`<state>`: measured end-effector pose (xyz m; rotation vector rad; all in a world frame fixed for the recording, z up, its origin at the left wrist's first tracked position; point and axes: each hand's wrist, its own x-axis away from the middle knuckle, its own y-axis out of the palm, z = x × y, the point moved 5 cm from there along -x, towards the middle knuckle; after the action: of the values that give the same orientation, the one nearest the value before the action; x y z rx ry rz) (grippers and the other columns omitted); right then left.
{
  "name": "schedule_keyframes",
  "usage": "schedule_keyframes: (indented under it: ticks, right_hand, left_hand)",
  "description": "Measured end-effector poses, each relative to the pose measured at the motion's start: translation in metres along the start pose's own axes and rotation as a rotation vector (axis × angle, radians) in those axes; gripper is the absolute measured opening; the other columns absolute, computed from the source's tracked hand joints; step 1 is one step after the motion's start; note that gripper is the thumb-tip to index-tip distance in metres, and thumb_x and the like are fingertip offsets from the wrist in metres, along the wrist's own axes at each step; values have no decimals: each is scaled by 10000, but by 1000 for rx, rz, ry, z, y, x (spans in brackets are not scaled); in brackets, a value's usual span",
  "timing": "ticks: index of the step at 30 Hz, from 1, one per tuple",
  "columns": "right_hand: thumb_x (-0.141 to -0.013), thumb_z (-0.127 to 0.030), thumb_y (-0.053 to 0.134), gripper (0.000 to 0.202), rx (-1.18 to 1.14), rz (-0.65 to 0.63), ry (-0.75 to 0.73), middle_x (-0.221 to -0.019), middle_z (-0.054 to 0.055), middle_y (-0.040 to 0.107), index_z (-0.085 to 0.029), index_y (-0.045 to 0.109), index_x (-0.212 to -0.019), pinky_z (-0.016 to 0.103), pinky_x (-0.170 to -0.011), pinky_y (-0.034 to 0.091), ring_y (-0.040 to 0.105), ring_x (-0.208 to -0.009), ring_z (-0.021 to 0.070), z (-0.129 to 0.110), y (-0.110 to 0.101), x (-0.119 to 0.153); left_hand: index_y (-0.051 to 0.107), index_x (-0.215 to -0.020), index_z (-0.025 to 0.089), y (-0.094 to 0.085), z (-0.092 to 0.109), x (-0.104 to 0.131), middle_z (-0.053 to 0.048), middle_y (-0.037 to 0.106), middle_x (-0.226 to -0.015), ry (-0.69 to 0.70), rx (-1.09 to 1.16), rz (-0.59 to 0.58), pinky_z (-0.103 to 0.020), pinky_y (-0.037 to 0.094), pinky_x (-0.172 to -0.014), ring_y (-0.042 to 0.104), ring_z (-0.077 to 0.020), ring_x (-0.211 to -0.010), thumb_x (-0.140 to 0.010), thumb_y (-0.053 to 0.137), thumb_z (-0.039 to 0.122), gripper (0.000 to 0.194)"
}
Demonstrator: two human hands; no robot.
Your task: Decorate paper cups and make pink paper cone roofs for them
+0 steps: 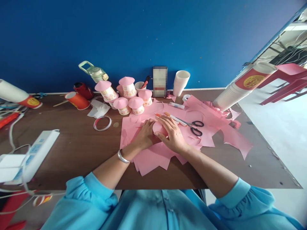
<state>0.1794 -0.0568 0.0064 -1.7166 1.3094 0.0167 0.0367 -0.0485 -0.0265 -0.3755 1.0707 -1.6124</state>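
Note:
Between my hands is a pink paper cone (160,128), partly hidden by my fingers. My left hand (146,134) curls around its left side, with the fingertips out of sight. My right hand (173,134) lies over its right side, fingers along the far edge and thumb on the near face. Under both hands spread cut sheets of pink paper (153,159). Scissors (193,126) with black handles rest just right of my right hand, blades toward it, beside an orange-and-white pen (178,120). Behind stand several decorated paper cups (128,89) with pink cone tops.
A roll of tape (102,123) and an orange paper cup (77,100) lie to the left. White cup stacks (181,83) stand behind and lean at right (240,88). A phone (160,81) rests against the blue wall. A power strip (35,156) with cables occupies the left edge.

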Motion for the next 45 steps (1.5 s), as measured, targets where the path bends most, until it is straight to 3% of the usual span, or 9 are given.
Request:
schedule_keyframes:
  ticks: [8, 14, 17, 20, 22, 25, 30, 37, 45]
  right_hand:
    - [-1013, -312, 601, 430, 19, 27, -1, -1392, 138, 715, -212, 629, -1430, 577, -1197, 468, 610, -1373, 327, -3, 3, -3]
    - [-1043, -385, 556, 479, -42, 65, -16, -1476, 140, 663, -226, 554, -1495, 594, -1203, 452, 565, -1430, 327, 1, -6, -1]
    - [-1073, -387, 481, 397, -83, 188, 83, -1414, 118, 698, -264, 585, -1436, 570, -1135, 506, 620, -1348, 312, 15, -24, 1]
    - [-1054, -310, 467, 272, -75, 312, 232, -1247, 105, 756, -259, 672, -1225, 513, -1029, 562, 690, -1186, 288, 36, -42, 1]
    - [-1014, -266, 500, 204, -63, 287, 310, -1109, 90, 776, -251, 696, -1072, 456, -927, 591, 722, -1037, 265, 47, -45, 0]
    - [-973, -241, 552, 151, -66, 239, 341, -1024, 72, 775, -246, 699, -1004, 393, -822, 592, 720, -892, 231, 52, -44, -3]
    - [-970, -235, 547, 179, -102, 268, 324, -1064, 81, 783, -236, 703, -1058, 375, -806, 582, 734, -940, 235, 45, -42, -3]
    - [-962, -234, 539, 199, -172, 323, 352, -971, 48, 779, -243, 687, -1095, 372, -790, 583, 729, -841, 214, 43, -44, -1]
    - [-990, -235, 462, 264, -278, 502, 369, -941, 19, 706, -246, 601, -1215, 339, -792, 585, 690, -815, 162, 50, -56, 1]
  left_hand:
    - [501, -1389, 197, 0, 0, 0, -163, 674, -1307, 26, 15, 37, -608, 495, -1131, 647, -382, -1258, -761, 862, 351, 742]
    - [509, -1360, 159, -1, 1, 0, -175, 653, -1283, -14, 22, -2, -607, 511, -1093, 641, -384, -1235, -726, 909, 404, 789]
    - [523, -1361, 216, -11, 0, -1, -156, 613, -1370, -43, 77, -81, -591, 531, -1078, 594, -393, -1305, -634, 974, 491, 898]
    - [472, -1464, 265, -28, -2, -2, -157, 567, -1480, -19, 181, -140, -582, 479, -1169, 534, -382, -1411, -642, 956, 582, 1006]
    - [411, -1541, 259, -40, -4, -2, -178, 515, -1562, 1, 258, -139, -566, 438, -1221, 485, -377, -1482, -689, 905, 647, 1059]
    - [354, -1616, 263, -47, -2, -5, -176, 407, -1682, 32, 289, -107, -541, 393, -1267, 390, -355, -1574, -852, 734, 708, 963]
    - [356, -1648, 275, -33, 22, -17, -131, 405, -1710, 219, 181, -112, -561, 257, -1340, 270, -331, -1641, -967, 597, 673, 825]
    - [519, -1550, 326, -23, 37, -40, -60, 496, -1661, 237, 125, -169, -630, 246, -1329, 334, -328, -1617, -980, 653, 548, 627]
    - [704, -1336, 318, -18, 42, -41, -44, 619, -1553, 187, 145, -158, -700, 251, -1296, 424, -341, -1570, -983, 678, 465, 384]
